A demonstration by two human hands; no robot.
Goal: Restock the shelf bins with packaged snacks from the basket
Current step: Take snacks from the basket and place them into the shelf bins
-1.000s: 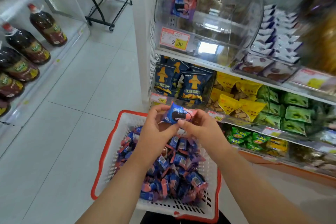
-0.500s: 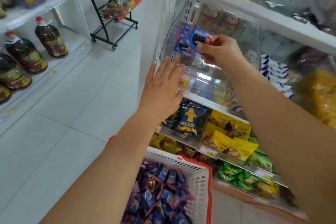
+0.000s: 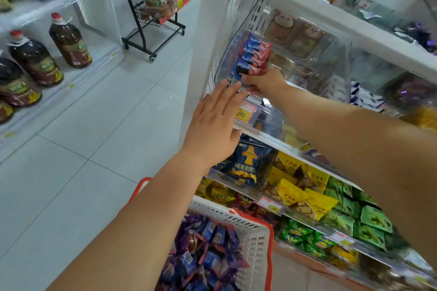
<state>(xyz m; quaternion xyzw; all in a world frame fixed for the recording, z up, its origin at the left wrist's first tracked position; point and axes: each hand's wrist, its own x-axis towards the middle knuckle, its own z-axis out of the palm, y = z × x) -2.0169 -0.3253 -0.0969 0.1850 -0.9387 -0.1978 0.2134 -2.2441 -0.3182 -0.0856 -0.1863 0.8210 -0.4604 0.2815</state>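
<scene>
Up at the clear shelf bin (image 3: 281,59), the right hand (image 3: 264,81) reaches over the front lip and appears to pinch a blue-and-red snack packet (image 3: 244,71) at its near end, fingers curled round it — though the fingertips themselves are hidden behind the packet. That packet sits at the front of a short stack of matching packets (image 3: 256,51) leaning against the bin's left wall, just beyond the right hand. Each packet's long axis runs roughly left to right, the red ends toward the right.

The left hand (image 3: 216,123) is spread flat, fingers straight and together, its tips touching the bin's front face just below and left of the right hand; it holds nothing. I judge that it steadies the bin while the right hand seats the packet, so the right hand is the nearer one for the placing.

The basket (image 3: 255,241) lies well below both hands, near the elbows, with a heap of the same blue and purple packets (image 3: 208,260) inside — a lot left to move, by the look of it.

Writing: an orange price tag (image 3: 246,111) just right of the left hand shows ".90"; the leading digit is covered. A dark blue bag (image 3: 247,160) under the left wrist carries characters I cannot make out. The packets' own print is too small to read.
</scene>
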